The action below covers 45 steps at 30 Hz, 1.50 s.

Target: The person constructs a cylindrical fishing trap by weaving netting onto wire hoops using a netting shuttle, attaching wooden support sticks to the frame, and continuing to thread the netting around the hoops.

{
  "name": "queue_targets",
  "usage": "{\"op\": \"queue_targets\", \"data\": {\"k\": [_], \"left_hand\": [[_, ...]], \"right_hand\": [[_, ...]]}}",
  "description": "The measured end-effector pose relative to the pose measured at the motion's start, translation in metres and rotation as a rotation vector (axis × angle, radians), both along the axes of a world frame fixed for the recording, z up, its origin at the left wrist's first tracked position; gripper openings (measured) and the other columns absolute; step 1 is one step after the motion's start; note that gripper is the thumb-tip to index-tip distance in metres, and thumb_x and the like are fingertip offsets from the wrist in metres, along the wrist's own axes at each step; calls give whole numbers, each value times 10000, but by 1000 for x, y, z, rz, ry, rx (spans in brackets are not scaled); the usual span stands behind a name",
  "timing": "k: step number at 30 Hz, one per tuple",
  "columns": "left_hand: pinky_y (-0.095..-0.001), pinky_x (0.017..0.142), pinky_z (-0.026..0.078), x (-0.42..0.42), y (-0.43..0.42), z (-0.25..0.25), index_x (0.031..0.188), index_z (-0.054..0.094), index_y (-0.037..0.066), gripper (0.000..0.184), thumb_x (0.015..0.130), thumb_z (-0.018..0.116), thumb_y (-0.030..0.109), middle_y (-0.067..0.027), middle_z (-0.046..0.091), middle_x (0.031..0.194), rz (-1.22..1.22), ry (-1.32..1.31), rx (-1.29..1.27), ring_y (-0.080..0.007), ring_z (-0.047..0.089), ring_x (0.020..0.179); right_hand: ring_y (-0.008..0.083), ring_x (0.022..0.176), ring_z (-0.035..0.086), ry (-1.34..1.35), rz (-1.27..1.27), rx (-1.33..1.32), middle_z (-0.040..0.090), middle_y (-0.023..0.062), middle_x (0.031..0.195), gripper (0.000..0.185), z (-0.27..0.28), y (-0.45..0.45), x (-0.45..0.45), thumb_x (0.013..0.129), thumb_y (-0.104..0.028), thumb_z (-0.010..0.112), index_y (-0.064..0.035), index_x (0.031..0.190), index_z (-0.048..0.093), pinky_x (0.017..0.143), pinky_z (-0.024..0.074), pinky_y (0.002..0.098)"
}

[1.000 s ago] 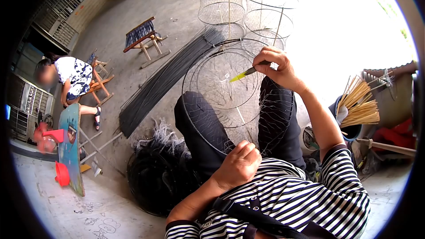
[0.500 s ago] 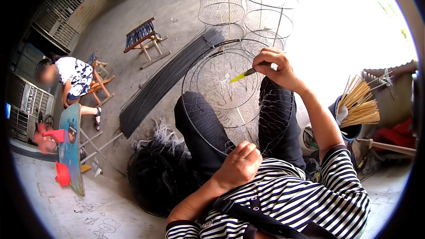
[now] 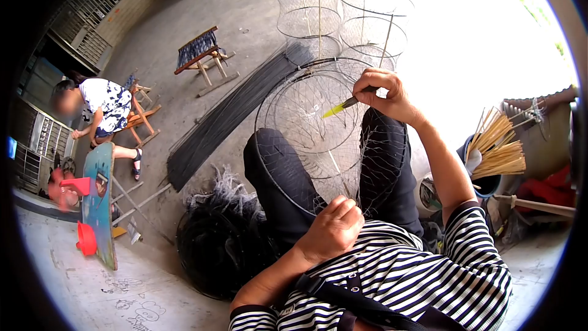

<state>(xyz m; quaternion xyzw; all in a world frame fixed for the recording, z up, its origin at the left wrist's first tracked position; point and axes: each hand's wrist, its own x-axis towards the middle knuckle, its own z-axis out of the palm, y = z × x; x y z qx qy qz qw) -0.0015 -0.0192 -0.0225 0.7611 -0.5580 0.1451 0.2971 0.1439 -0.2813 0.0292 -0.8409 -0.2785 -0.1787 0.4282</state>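
Observation:
A round net cage [image 3: 334, 153] with dark wire hoops and thin mesh rests over my lap and knees. Raised above its right side, my right hand [image 3: 384, 93] pinches a yellow netting needle [image 3: 334, 110] with a dark rear part. The pointed yellow tip slants down and left over the mesh; whether it touches is not clear. At the near rim, my left hand [image 3: 334, 227] is closed in a fist on the mesh, and its fingertips are hidden.
Finished-looking mesh cages [image 3: 309, 15] stand ahead. A bundle of black rods [image 3: 233, 122] lies left of my knees, near a folding stool [image 3: 199, 52]. Black netting [image 3: 214, 245] is heaped by my left side. Bamboo sticks [image 3: 496, 147] fill a bucket at right. Another person [image 3: 104, 107] sits far left.
The view has shifted slightly, while both my hands keep nearly the same pose on the net and needle. The other person's hand has come up beside the board at left.

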Motion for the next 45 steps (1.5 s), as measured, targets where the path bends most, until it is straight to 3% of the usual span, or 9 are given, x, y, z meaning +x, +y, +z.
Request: {"op": "queue_targets", "data": {"k": [6, 16, 20, 24, 27, 31, 36, 39, 45], "left_hand": [[-409, 975, 462, 7, -14, 8, 844, 681, 19, 129, 737, 657, 87, -70, 579, 907, 2, -80, 70, -241, 578, 1004], [-356, 852, 355, 16, 16, 40, 809, 691, 129, 59, 750, 690, 126, 25, 606, 1018, 461, -403, 167, -161, 516, 1030], [-366, 881, 355, 13, 10, 42, 808, 690, 137, 50, 760, 674, 143, 34, 607, 1033, 390, -508, 131, -154, 515, 1059], [-413, 970, 349, 19, 5, 43, 795, 690, 139, 34, 777, 672, 162, 23, 627, 1105, 331, -516, 145, -167, 519, 1148], [-529, 1123, 273, 32, 7, 57, 797, 711, 175, 45, 827, 701, 144, -72, 584, 1327, 448, -488, 37, -310, 441, 1322], [-603, 1167, 217, 57, -10, 56, 932, 728, 172, 99, 838, 738, 200, -118, 507, 1460, 267, -401, -56, -367, 353, 1436], [-609, 1171, 229, 58, -24, 13, 916, 707, 96, 177, 747, 754, 118, -92, 570, 1299, 3, -114, 94, -276, 476, 1364], [-541, 1092, 413, 44, -6, -11, 903, 685, 62, 183, 733, 750, 49, -103, 553, 1075, 30, -10, 8, -300, 568, 1129], [-448, 979, 506, 27, 9, -21, 847, 680, 33, 108, 749, 717, 6, -80, 530, 931, 66, 36, 17, -277, 572, 982]], "right_hand": [[264, 969, 638, -247, -8, -94, 668, 75, 1001, 474, 33, 67, -25, 786, -271, 830, -108, 1196, 655, 915, 478, 417], [218, 949, 633, -677, -246, -161, 660, -9, 921, 294, 37, 46, -52, 679, -141, 799, -114, 940, 667, 916, 433, 383], [157, 733, 494, -542, -166, -526, 473, -28, 770, 624, 15, 40, -56, 847, -311, 719, -261, 1443, 544, 738, 426, 338], [133, 800, 514, 291, 284, 641, 550, 20, 895, 754, 16, 69, -86, 985, -546, 560, -20, 1507, 419, 767, 424, 279], [161, 1053, 566, 333, 215, 754, 602, 58, 1066, 368, 2, 56, -90, 1053, -268, 545, -20, 1323, 570, 917, 456, 294], [384, 1316, 513, -169, -245, -114, 518, 257, 1384, 282, 35, 58, -151, 838, -53, 725, -56, 1115, 674, 1052, 439, 514], [313, 1000, 614, -7, 226, 562, 634, 171, 1068, 385, 22, -20, -212, 984, -453, 556, -98, 1121, 618, 908, 485, 497], [280, 937, 613, -124, -182, 1217, 629, 137, 1017, 310, 8, -117, -211, 956, -332, 584, -102, 1157, 634, 850, 498, 461], [214, 810, 612, 46, -813, 586, 620, 68, 915, 331, -43, -90, -145, 901, -89, 641, -108, 1231, 665, 734, 524, 388]]}}
